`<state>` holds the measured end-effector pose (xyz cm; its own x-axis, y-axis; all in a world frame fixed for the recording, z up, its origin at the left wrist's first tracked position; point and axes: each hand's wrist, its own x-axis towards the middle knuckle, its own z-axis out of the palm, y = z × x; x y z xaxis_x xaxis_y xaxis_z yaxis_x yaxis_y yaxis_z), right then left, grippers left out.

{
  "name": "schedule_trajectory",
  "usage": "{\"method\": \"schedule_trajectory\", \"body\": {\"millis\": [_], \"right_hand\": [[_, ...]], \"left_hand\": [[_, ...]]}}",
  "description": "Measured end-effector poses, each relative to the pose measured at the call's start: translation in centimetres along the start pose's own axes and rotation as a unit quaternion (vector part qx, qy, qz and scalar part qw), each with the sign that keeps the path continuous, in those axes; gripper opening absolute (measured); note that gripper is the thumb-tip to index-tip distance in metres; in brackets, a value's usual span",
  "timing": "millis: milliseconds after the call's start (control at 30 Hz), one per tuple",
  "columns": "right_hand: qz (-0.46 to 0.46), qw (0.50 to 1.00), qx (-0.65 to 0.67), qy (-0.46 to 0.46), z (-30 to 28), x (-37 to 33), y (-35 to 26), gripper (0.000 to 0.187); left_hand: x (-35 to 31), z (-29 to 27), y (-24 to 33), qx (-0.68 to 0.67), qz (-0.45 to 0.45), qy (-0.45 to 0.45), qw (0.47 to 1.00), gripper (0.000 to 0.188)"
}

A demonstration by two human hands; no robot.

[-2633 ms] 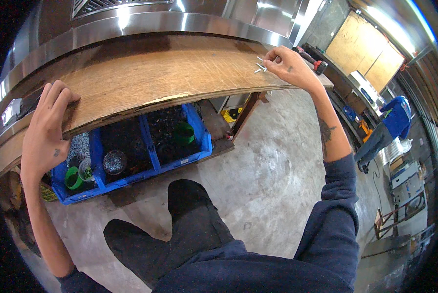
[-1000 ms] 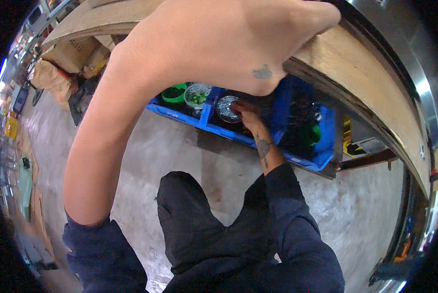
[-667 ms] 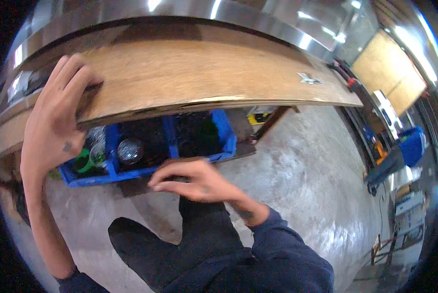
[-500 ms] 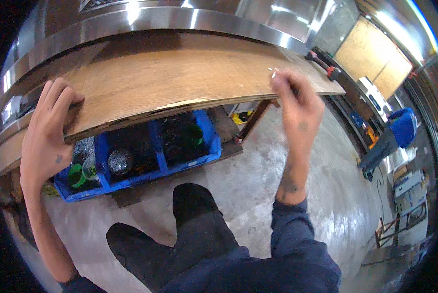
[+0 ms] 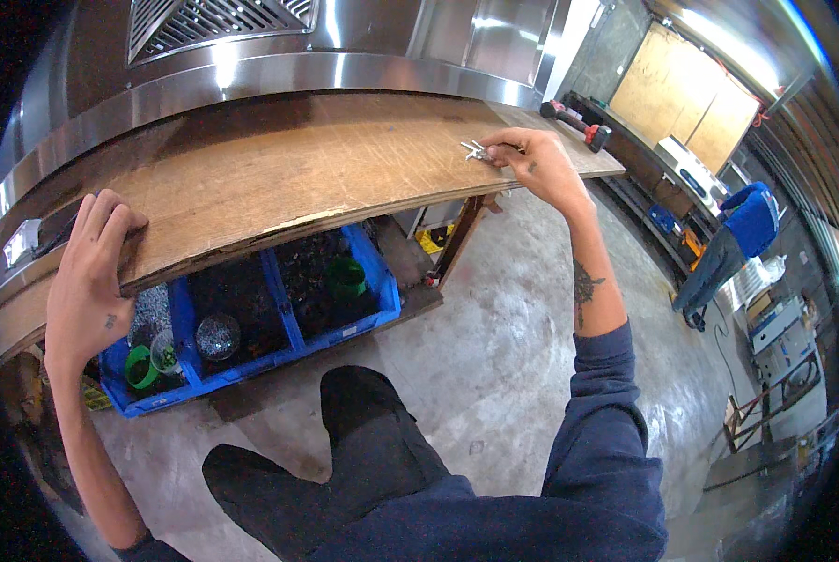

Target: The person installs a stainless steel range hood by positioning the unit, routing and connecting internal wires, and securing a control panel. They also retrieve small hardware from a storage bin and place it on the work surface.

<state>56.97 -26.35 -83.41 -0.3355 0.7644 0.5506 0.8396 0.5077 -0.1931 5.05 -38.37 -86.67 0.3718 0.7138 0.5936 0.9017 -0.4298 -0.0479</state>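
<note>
My left hand (image 5: 90, 281) is closed over the near edge of a long plywood board (image 5: 279, 173), fingers curled on top and the thumb side down against the edge. At the right part of the board, my right hand (image 5: 539, 167) reaches in with thumb and fingers pinched together at a small heap of thin silvery pieces (image 5: 476, 151) that look like rivets. The fingertips touch the heap; how many pieces are between them I cannot make out.
Under the board sits a blue divided bin (image 5: 293, 342) holding small metal parts and green cups (image 5: 346, 278). A red-and-black cordless tool (image 5: 577, 125) lies at the board's far right end. Stainless panels (image 5: 373, 75) stand behind. A person in blue (image 5: 749, 220) is bent over at the right.
My right hand has moved left and come down from above the board's right part to the silvery pieces. The view has shifted slightly; my left hand stays on the board's edge.
</note>
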Motion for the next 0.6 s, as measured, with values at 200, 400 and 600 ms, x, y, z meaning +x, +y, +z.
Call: {"method": "schedule_trajectory", "body": {"millis": [200,400,600], "right_hand": [[0.079,0.994,0.076,-0.008,-0.2,-0.4,0.8,0.02],[0.069,0.995,0.077,-0.007,-1.0,-1.4,1.8,0.023],[0.064,0.993,0.098,-0.015,-0.1,-1.1,0.9,0.024]], "left_hand": [[-0.2,0.0,0.4,0.0,0.001,0.019,1.0,0.054],[-0.2,0.3,0.6,0.031,0.011,0.044,0.999,0.054],[-0.3,0.0,0.2,-0.007,-0.039,-0.019,0.999,0.054]]}}
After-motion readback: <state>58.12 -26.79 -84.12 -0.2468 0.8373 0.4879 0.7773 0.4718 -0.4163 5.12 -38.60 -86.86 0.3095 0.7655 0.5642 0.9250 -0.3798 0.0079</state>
